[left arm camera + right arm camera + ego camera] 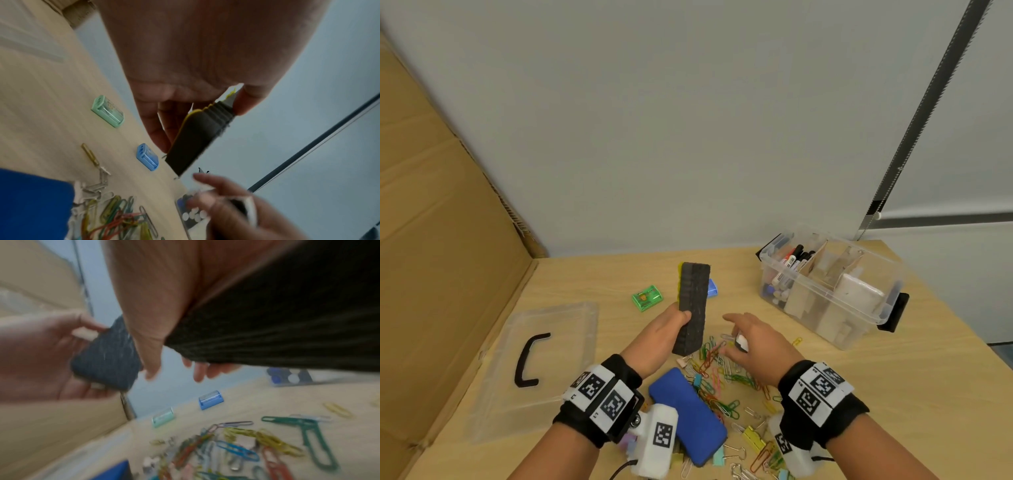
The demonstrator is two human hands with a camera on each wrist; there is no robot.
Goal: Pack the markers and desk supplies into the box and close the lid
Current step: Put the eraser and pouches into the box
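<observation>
My left hand (671, 329) grips the lower half of a black felt board eraser (692, 308) with a yellow back and holds it upright above the table. In the left wrist view its thumb and fingers pinch the eraser (197, 134). My right hand (753, 339) hovers just right of it, fingers spread and holding nothing, over a heap of coloured paper clips (719, 370). The clear plastic box (825, 296) stands open at the back right, with markers (792, 263) upright in its left compartment. Its clear lid (571, 342) with a black handle lies flat at the left.
A blue eraser (686, 414) lies near my left wrist. A green sharpener (647, 297) and a blue sharpener (712, 287) sit behind the held eraser. Binder clips lie among the paper clips. A cardboard sheet (441, 240) walls the left side; a wall stands behind the table.
</observation>
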